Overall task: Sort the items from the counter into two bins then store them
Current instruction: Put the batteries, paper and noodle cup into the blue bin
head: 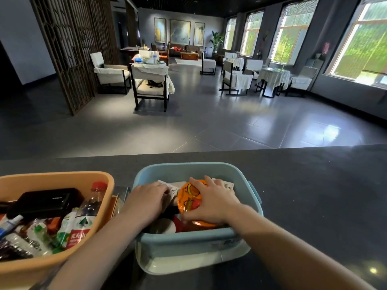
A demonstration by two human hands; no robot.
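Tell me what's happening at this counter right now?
A person has both hands inside the blue bin. The right hand presses on an orange snack packet; the left hand rests on white packets beside it. The orange bin to the left already holds bottles and a black box.

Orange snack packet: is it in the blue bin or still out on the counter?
In. The orange snack packet lies inside the blue bin atop other items, with the right hand on it.
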